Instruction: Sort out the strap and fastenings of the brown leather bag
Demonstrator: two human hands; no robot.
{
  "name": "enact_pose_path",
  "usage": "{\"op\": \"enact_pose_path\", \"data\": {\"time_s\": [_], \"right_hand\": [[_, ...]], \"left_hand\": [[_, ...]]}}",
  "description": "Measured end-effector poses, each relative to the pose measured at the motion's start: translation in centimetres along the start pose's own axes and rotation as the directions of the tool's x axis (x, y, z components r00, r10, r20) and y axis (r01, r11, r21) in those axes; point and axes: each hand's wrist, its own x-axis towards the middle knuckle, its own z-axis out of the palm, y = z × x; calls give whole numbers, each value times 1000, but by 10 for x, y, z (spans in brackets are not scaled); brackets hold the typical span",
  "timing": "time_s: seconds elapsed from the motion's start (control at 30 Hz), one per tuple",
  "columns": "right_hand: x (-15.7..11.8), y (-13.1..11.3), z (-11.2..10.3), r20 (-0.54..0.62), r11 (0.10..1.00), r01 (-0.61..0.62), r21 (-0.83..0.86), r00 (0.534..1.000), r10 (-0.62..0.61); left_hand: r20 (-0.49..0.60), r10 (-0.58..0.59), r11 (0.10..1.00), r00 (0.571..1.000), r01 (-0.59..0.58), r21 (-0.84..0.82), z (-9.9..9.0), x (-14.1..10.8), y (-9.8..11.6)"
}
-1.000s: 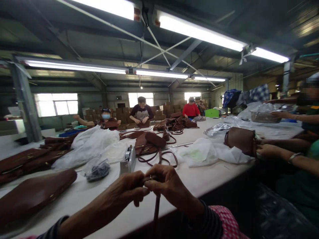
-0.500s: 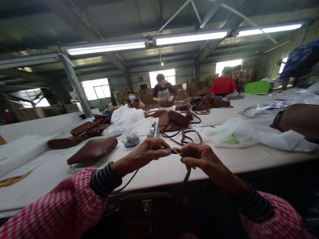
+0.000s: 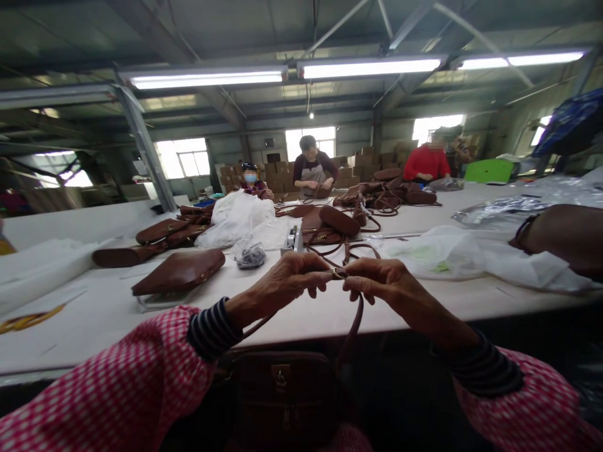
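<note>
Brown leather strap (image 3: 354, 326), thin and limp, runs from a small metal clasp (image 3: 338, 274) down to a dark brown bag (image 3: 282, 389) that sits low in front of the person, below the worktop (image 3: 306, 314) edge. Judgement: strap is light and floppy, will sag and twist unless held taut; smooth finish may slip under a loose pinch. Clasp is the stiff point and the best place to hold; it is small, so fingertip grip only. Bag looks soft-sided, with some weight hanging on the strap.

Left hand (image 3: 285, 285) is closed to a pinch, thumb and forefinger on the strap end at the clasp. Right hand (image 3: 381, 282) is likewise pinched on the clasp from the other side, other fingers curled under. Both hover just above the near worktop edge, fingertips nearly touching.

Room: bare white surface directly beyond the hands. To the left, a flat brown bag (image 3: 179, 273) on the worktop, near but apart. Ahead, a small plastic packet of dark pieces (image 3: 249, 255) and a tape dispenser (image 3: 293, 240), then more bags with loose straps (image 3: 330, 229) that could snag. To the right, white wrapping (image 3: 452, 254) and a co-worker's forearm (image 3: 560, 235). Other people work at the far end.
</note>
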Motion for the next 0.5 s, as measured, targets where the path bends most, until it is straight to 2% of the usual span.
{"op": "enact_pose_path", "data": {"time_s": [0.17,0.27,0.5], "right_hand": [[3,-3,0,9,985,113,-129,994,-112],[4,-5,-1,51,947,185,-264,983,-178],[2,-3,3,83,941,147,-305,988,-127]], "left_hand": [[-51,-51,998,997,49,-34,4,-6,-1],[-68,-56,998,996,57,14,7,-7,-4],[-81,-97,994,992,101,46,20,-9,-3]]}}
